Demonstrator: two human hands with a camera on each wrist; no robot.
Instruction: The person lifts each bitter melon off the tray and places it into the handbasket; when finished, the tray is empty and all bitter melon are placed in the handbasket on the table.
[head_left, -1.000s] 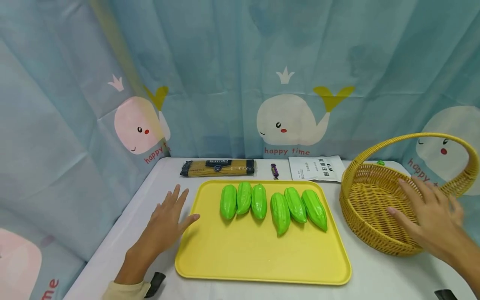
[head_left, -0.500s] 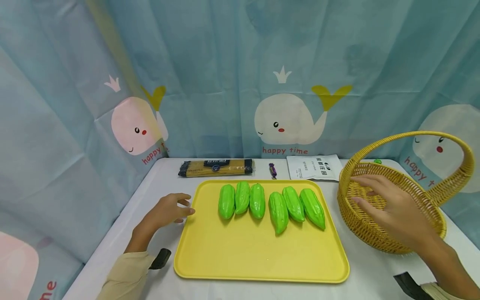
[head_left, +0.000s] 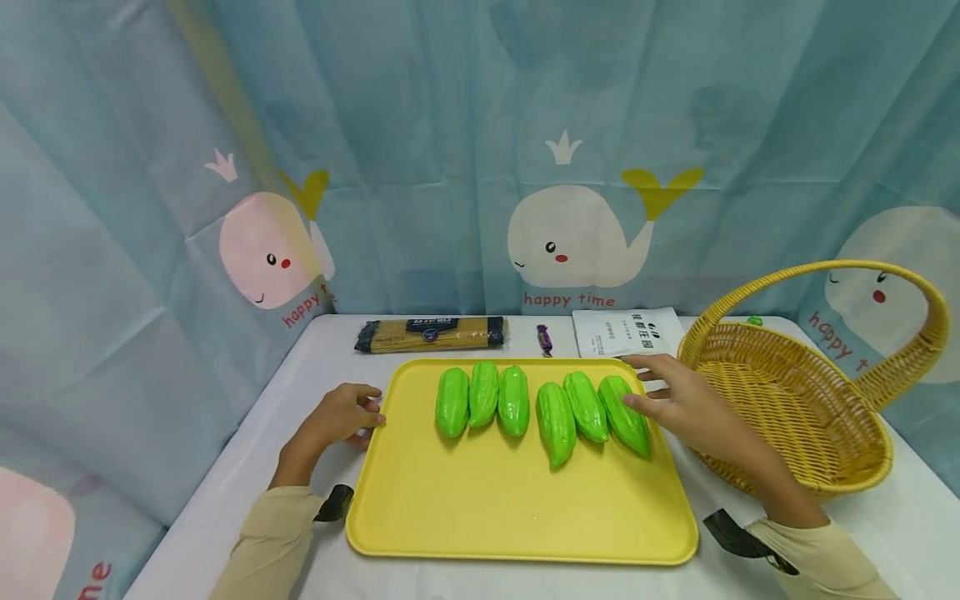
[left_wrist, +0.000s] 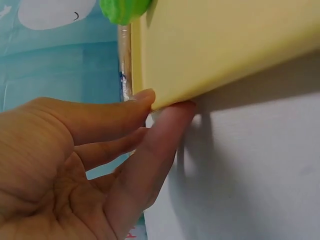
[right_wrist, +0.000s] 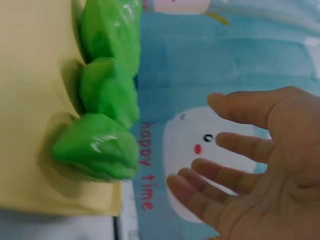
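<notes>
A yellow tray (head_left: 525, 517) lies in the middle of the white table, bearing two groups of glossy green gourd-like vegetables (head_left: 557, 425) near its far side. At the tray's left edge, my left hand (head_left: 341, 415) pinches the rim; in the left wrist view the thumb (left_wrist: 145, 96) is at the top and the fingers are below the edge. My right hand (head_left: 693, 417) hovers by the tray's right edge, thumb tip overlapping the rightmost green vegetable (head_left: 628, 425) in the head view. Its fingers (right_wrist: 235, 175) are spread and hold nothing in the right wrist view.
A wicker basket (head_left: 772, 408) with a tall handle stands right of the tray, close behind my right hand. Along the back lie a pasta packet (head_left: 431, 335), a purple wrapped candy (head_left: 544, 340) and a white pouch (head_left: 626, 335). A whale-print curtain (head_left: 420, 167) encloses the table.
My right hand has moved left from over the basket to the tray's right edge. The left hand has lowered, and its spread fingers have closed on the tray's left rim.
</notes>
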